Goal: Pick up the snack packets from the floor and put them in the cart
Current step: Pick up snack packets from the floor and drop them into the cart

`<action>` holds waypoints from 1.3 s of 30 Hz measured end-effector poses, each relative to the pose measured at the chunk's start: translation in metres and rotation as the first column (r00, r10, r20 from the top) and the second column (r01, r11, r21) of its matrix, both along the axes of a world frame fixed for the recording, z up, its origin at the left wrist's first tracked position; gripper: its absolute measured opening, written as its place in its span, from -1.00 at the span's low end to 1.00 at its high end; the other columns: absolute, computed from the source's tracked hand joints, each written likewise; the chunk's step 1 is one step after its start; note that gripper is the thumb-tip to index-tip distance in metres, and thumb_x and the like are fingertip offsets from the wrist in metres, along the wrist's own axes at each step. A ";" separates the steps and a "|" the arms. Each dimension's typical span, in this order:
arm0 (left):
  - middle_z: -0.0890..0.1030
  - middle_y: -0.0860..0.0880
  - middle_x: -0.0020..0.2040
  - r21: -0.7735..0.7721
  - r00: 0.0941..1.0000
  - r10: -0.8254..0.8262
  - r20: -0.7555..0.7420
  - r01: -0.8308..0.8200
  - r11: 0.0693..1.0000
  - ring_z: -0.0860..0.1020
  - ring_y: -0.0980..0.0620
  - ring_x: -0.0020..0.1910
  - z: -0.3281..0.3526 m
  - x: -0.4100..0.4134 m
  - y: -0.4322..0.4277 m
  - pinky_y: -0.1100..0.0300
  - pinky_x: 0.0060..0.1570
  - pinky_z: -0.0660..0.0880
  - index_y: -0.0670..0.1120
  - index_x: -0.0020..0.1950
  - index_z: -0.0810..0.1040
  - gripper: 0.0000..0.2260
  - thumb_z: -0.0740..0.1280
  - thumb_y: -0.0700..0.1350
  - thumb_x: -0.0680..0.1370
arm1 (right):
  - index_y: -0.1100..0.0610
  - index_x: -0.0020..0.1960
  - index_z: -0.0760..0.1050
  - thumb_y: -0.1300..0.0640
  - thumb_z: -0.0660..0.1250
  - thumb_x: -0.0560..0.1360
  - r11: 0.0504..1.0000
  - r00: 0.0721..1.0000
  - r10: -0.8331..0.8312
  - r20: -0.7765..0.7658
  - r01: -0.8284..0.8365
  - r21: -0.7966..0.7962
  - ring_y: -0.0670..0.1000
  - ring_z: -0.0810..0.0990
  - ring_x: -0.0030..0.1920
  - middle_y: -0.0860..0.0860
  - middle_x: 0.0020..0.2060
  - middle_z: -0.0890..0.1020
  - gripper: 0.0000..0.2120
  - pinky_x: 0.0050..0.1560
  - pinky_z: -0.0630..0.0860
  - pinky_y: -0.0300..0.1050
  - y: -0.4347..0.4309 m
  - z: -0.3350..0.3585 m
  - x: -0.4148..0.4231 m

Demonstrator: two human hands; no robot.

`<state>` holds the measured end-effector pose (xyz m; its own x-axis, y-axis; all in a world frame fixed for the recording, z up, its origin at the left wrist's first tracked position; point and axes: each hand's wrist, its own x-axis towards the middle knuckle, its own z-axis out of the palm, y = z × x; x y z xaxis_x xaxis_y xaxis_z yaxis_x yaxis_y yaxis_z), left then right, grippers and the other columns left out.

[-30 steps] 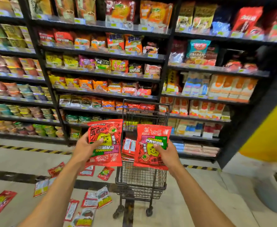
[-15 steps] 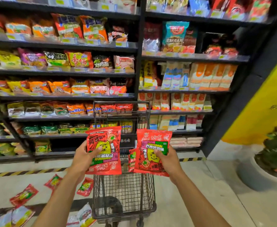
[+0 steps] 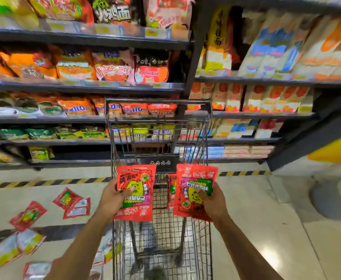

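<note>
**Packets held over the cart, more left on the floor**

Snack packets (image 3: 66,201) lay scattered on the floor (image 3: 256,219) at your far left, red and pale ones, some overlapping. Your left hand (image 3: 113,201) gripped a red left packet (image 3: 136,190) upright by its left edge, thumb across its face, above the cart (image 3: 157,101). Just beside it, your right hand (image 3: 214,203) clamped a right packet (image 3: 193,190) by its right edge, also upright over the wire basket. Stocked shelves (image 3: 84,38) stood behind the cart.
</note>
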<state>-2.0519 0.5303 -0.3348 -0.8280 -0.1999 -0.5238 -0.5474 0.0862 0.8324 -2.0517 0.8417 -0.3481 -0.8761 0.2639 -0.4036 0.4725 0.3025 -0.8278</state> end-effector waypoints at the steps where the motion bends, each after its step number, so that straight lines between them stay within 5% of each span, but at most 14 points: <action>1: 0.72 0.09 -0.05 -0.011 1.000 -0.022 0.021 0.022 1.000 0.70 0.19 -0.24 -0.011 -0.009 -0.001 0.18 -0.24 0.62 0.02 0.28 0.55 -0.69 0.46 -0.18 0.57 | 0.01 0.28 0.53 0.11 0.46 0.57 1.000 1.000 -0.007 0.030 0.007 0.003 0.03 0.70 0.09 -0.03 0.12 0.71 -0.70 0.18 0.63 0.11 -0.001 -0.011 -0.007; 4: 0.71 0.10 -0.07 -0.028 0.994 -0.042 0.101 0.045 0.999 0.71 0.15 -0.22 -0.043 -0.031 -0.001 0.24 -0.32 0.61 0.10 0.22 0.53 -0.72 0.46 -0.16 0.57 | 0.07 0.29 0.52 0.16 0.45 0.58 0.999 0.994 -0.033 0.106 0.030 0.032 0.08 0.69 0.09 0.00 0.11 0.70 -0.70 0.13 0.61 0.04 -0.002 -0.041 -0.032; 7: 0.73 0.07 0.00 -0.063 0.988 -0.025 0.149 0.034 0.997 0.72 -0.02 -0.05 -0.075 -0.053 0.001 -0.05 -0.02 0.67 0.16 0.18 0.55 -0.72 0.49 -0.09 0.53 | 0.10 0.33 0.50 0.17 0.43 0.59 0.998 0.990 -0.014 0.143 0.004 0.068 0.07 0.66 0.04 0.03 0.09 0.68 -0.68 -0.07 0.54 -0.19 -0.002 -0.071 -0.056; 11: 0.66 0.09 -0.02 -0.096 0.976 0.033 0.215 -0.012 0.995 0.66 -0.05 0.02 -0.126 -0.089 0.005 0.18 -0.15 0.54 -0.05 0.32 0.54 -0.66 0.47 -0.17 0.56 | 0.08 0.30 0.49 0.13 0.42 0.60 0.990 0.983 0.011 0.184 -0.037 0.138 0.11 0.67 0.02 0.02 0.04 0.69 -0.71 0.08 0.60 0.01 -0.004 -0.124 -0.090; 13: 0.63 0.14 -0.06 -0.143 0.969 0.067 0.236 -0.034 0.989 0.64 0.00 -0.02 -0.152 -0.105 0.008 0.28 -0.21 0.49 -0.09 0.31 0.55 -0.69 0.46 -0.19 0.57 | 0.05 0.25 0.48 0.11 0.40 0.61 0.982 0.976 0.035 0.214 -0.074 0.176 0.16 0.71 -0.06 0.04 0.01 0.72 -0.76 -0.02 0.67 0.15 -0.004 -0.157 -0.106; 15: 0.61 0.14 -0.10 -0.224 0.960 0.084 0.266 -0.023 0.974 0.60 0.09 -0.11 -0.181 -0.118 0.009 0.33 -0.24 0.49 -0.07 0.18 0.53 -0.80 0.44 -0.20 0.59 | 0.11 0.30 0.47 0.16 0.38 0.62 0.970 0.967 0.072 0.246 -0.125 0.209 0.18 0.69 -0.05 0.11 0.06 0.71 -0.73 -0.06 0.62 0.04 -0.006 -0.186 -0.121; 19: 0.70 -0.18 0.14 -0.358 0.953 0.089 0.289 0.021 0.934 0.64 -0.20 0.16 -0.241 -0.132 0.004 -0.14 0.23 0.55 -0.07 0.19 0.58 -0.71 0.53 -0.14 0.51 | 0.20 0.31 0.46 0.15 0.38 0.62 0.935 0.942 0.116 0.316 -0.210 0.285 0.26 0.66 0.09 0.21 0.12 0.69 -0.69 -0.05 0.49 0.00 -0.007 -0.237 -0.145; 26: 0.67 -0.23 0.16 -0.488 0.930 0.106 0.352 0.086 0.868 0.61 -0.29 0.18 -0.284 -0.144 0.009 0.02 0.01 0.45 -0.18 0.32 0.52 -0.70 0.40 -0.19 0.60 | 0.16 0.29 0.39 0.14 0.27 0.65 0.884 0.899 0.059 0.435 -0.249 0.395 0.26 0.64 0.13 0.19 0.12 0.67 -0.76 -0.06 0.40 -0.02 -0.008 -0.289 -0.155; 29: 0.62 -0.34 0.17 -0.579 0.945 0.102 0.310 0.102 0.809 0.59 -0.38 0.16 -0.291 -0.141 0.009 -0.10 0.05 0.48 -0.25 0.32 0.43 -0.68 0.37 -0.20 0.60 | 0.09 0.42 0.25 0.23 0.17 0.63 0.820 0.932 0.079 0.354 -0.262 0.509 0.28 0.60 0.20 0.17 0.20 0.59 -0.63 0.02 0.48 0.07 -0.014 -0.296 -0.146; 32: 0.53 -0.35 0.23 -0.666 0.970 0.075 0.232 0.102 0.739 0.52 -0.37 0.23 -0.293 -0.135 0.015 -0.19 0.16 0.48 -0.26 0.40 0.33 -0.54 0.33 -0.33 0.51 | 0.18 0.65 -0.08 0.29 0.34 0.56 0.621 0.919 0.265 0.292 -0.394 0.678 0.29 0.33 0.50 0.28 0.48 0.34 -0.18 0.47 0.37 0.17 -0.019 -0.305 -0.134; 34: 0.42 -0.30 0.32 -0.704 0.974 -0.010 0.227 0.171 0.690 0.44 -0.34 0.30 -0.291 -0.129 0.017 -0.23 0.24 0.48 -0.21 0.50 0.24 -0.34 0.36 -0.37 0.43 | 0.24 0.65 -0.06 0.30 0.45 0.50 0.490 0.880 0.346 0.324 -0.464 0.738 0.30 0.17 0.59 0.31 0.57 0.19 -0.09 0.60 0.17 0.14 -0.020 -0.302 -0.131; 36: 0.36 -0.26 0.37 -0.730 0.948 -0.141 0.285 0.310 0.609 0.42 -0.31 0.32 -0.284 -0.124 0.017 -0.22 0.28 0.49 -0.19 0.52 0.23 -0.23 0.48 -0.30 0.37 | 0.22 0.64 0.05 0.28 0.51 0.45 0.465 0.869 0.381 0.317 -0.476 0.746 0.28 0.13 0.60 0.28 0.59 0.17 -0.08 0.61 0.10 0.13 -0.018 -0.294 -0.128; 39: 0.35 -0.23 0.44 -0.751 0.866 -0.316 0.387 0.495 0.437 0.38 -0.28 0.41 -0.264 -0.118 0.014 -0.21 0.35 0.47 -0.14 0.51 0.26 -0.24 0.52 -0.08 0.39 | 0.16 0.61 0.17 0.22 0.47 0.49 0.522 0.850 0.467 0.245 -0.488 0.699 0.26 0.22 0.55 0.23 0.55 0.26 -0.21 0.55 0.30 0.20 -0.011 -0.271 -0.123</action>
